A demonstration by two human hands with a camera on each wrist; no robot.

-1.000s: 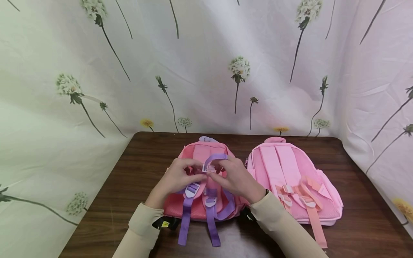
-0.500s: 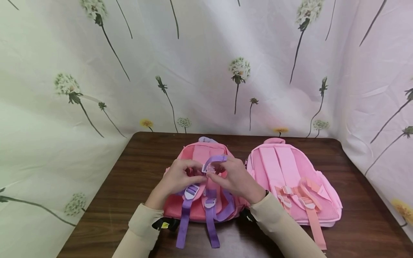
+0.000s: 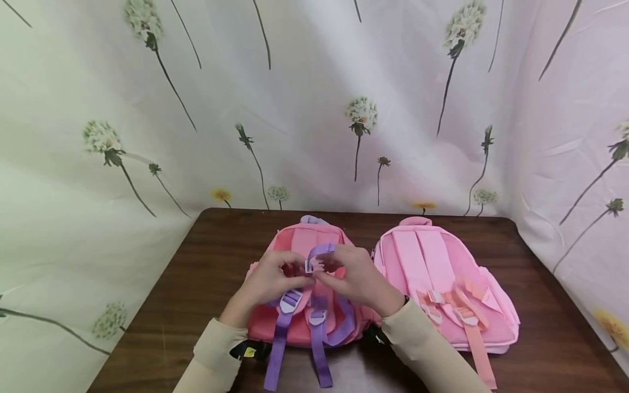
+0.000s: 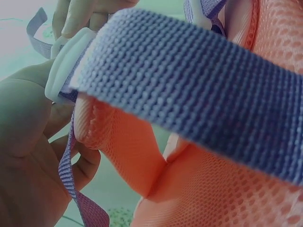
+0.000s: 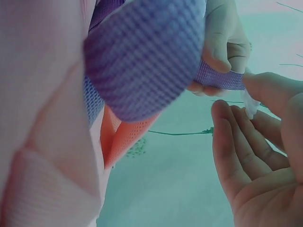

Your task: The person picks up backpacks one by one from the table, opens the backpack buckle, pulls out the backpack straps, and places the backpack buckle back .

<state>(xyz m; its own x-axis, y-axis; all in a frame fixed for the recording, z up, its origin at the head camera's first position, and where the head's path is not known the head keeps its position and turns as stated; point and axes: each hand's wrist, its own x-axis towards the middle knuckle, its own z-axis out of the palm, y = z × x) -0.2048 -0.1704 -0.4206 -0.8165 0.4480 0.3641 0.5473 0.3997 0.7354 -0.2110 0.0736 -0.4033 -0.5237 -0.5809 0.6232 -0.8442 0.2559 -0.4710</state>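
In the head view both hands meet over a coral-pink backpack point(image 3: 265, 327) that lies straps up. Between their fingertips is a small white plastic buckle point(image 3: 309, 266) with prongs, threaded on a purple strap point(image 3: 320, 249) that arches towards the right hand. My left hand point(image 3: 270, 277) pinches the strap by the buckle, as the right wrist view shows. Thumb and fingers of my right hand point(image 3: 361, 273) pinch the white buckle end point(image 5: 251, 104). Two white strap adjusters point(image 3: 291, 301) sit on the shoulder straps, with purple tails hanging down.
A lighter pink backpack point(image 3: 405, 254) with peach straps lies to the right on the dark wooden table point(image 3: 196, 284). A black item with a yellow mark point(image 3: 249, 351) is by the left sleeve. A dandelion-print curtain point(image 3: 304, 109) stands behind.
The whole head view has shifted slightly down, with the camera tilting up. The hands keep their hold, and the buckle's prongs show more plainly now.
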